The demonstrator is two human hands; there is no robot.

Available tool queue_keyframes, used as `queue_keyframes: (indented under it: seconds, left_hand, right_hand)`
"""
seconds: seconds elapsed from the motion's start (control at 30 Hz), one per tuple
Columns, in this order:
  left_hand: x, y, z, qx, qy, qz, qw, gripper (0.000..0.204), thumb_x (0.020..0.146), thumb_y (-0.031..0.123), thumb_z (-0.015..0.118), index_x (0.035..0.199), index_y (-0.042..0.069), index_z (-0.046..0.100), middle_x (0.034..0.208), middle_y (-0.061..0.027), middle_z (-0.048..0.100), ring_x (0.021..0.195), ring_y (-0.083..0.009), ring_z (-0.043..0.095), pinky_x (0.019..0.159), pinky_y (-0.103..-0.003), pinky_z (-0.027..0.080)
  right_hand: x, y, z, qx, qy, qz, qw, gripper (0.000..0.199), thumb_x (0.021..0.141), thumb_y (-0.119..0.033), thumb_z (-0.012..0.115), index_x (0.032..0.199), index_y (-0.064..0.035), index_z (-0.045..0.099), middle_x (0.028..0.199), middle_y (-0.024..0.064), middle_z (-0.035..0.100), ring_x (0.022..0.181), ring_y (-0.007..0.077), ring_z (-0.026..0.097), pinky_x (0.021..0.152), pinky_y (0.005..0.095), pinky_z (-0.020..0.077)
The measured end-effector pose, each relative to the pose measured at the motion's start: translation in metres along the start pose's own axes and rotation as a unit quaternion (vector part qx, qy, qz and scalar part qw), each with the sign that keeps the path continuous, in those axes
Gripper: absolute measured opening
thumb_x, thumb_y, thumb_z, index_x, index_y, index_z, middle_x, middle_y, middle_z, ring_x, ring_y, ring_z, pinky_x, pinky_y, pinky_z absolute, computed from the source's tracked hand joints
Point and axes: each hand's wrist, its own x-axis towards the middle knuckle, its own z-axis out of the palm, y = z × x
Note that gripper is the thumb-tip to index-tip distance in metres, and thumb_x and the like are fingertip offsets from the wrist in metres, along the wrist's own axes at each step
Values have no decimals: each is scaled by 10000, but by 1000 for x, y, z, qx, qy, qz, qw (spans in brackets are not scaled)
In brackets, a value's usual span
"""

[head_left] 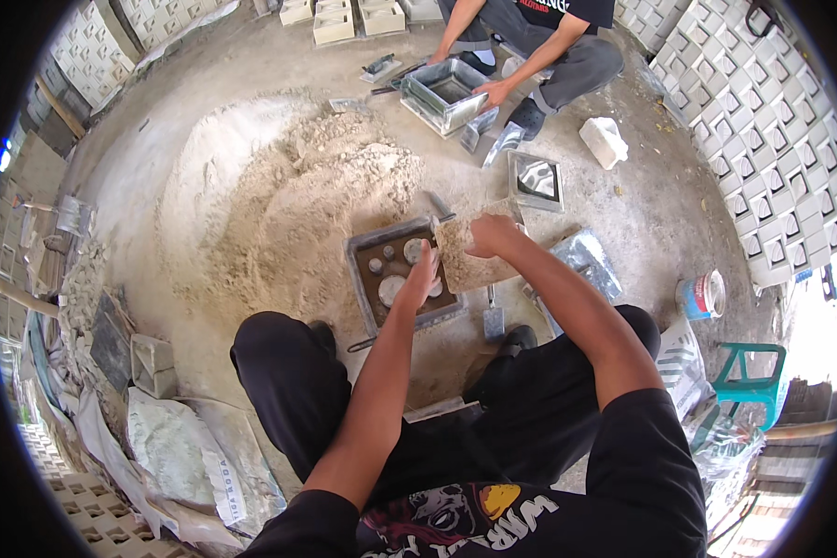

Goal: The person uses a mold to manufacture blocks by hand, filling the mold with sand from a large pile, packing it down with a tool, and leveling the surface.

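A person, seen from their own head, sits low over a bare floor [205, 347], both hands in front of them. One square, grey-rimmed mould [352, 270] lies between and beyond the knees. Inside its brown bed are at least three larger pale discs [391, 290] and at least two small ones [376, 265]; a hand hides part of the group. The left hand [422, 277] is over the mould's right side, its grip loose and fingers straight; contact is unclear. The right hand [495, 235] is curled beside the mould, at the edge of a flat sandy patch [479, 268]; I cannot tell whether its grip holds anything.

One trowel [494, 322] lies right of the mould; one heap of sand [288, 200] spreads to the upper left. Beyond, a co-worker's two hands [497, 93] hold one deep rectangular mould [417, 104]. Nearby are one square frame [536, 199] around a black-and-white pattern and one white block [604, 141].

At right stand one white bucket [704, 296] with a red-and-blue label and one green stool [750, 383]. At lower left, one opened sack [223, 479] holds pale powder [166, 442]. The sack bears printed lettering, as does the wearer's black shirt [567, 525].
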Motion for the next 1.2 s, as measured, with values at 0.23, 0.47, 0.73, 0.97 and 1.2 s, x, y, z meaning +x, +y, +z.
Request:
queue_keyframes:
  seconds: [0.23, 0.47, 0.73, 0.97, 1.2]
  left_hand:
    - [2, -2, -9, -46, 4, -45, 998, 1006, 843, 769, 208, 1469, -3, 56, 1549, -146, 86, 1431, -261, 104, 1145, -436, 77]
    - [-13, 10, -39, -60, 78, -16, 995, 915, 886, 713, 222, 1443, -12, 220, 1511, -150, 241, 1400, -260, 230, 1131, -420, 187]
    - [-50, 45, -96, 16, 216, 73, 974, 852, 910, 675, 227, 1411, -9, 316, 1452, -155, 362, 1354, -246, 332, 1086, -442, 260]
    - [-91, 71, -171, 102, 400, 210, 886, 737, 962, 567, 237, 1333, -36, 444, 1333, -189, 499, 1274, -278, 436, 1041, -337, 321]
    - [-157, 42, -236, 99, 401, 102, 905, 769, 947, 612, 209, 1397, 11, 375, 1428, -84, 421, 1247, -203, 446, 989, -311, 358]
  right_hand:
    - [1, -59, -25, -51, -30, -14, 998, 377, 778, -336, 665, 1045, -70, 678, 1100, 132, 654, 1005, 274, 646, 809, 406, 530]
    - [7, -90, -33, -129, -16, 12, 991, 301, 801, -208, 611, 1066, -84, 678, 1124, 132, 647, 1015, 296, 642, 800, 420, 524]
    - [22, -93, -80, -16, -10, 11, 1000, 328, 855, -301, 593, 1050, -51, 678, 1093, 155, 651, 998, 284, 641, 826, 440, 507]
    - [53, -181, -74, 287, 38, -104, 952, 537, 913, -381, 503, 711, 98, 633, 663, 240, 636, 560, 322, 653, 629, 421, 536]
    - [83, -306, 32, 449, 58, -81, 888, 543, 893, -392, 512, 632, 76, 599, 544, 202, 597, 531, 330, 639, 588, 427, 522]
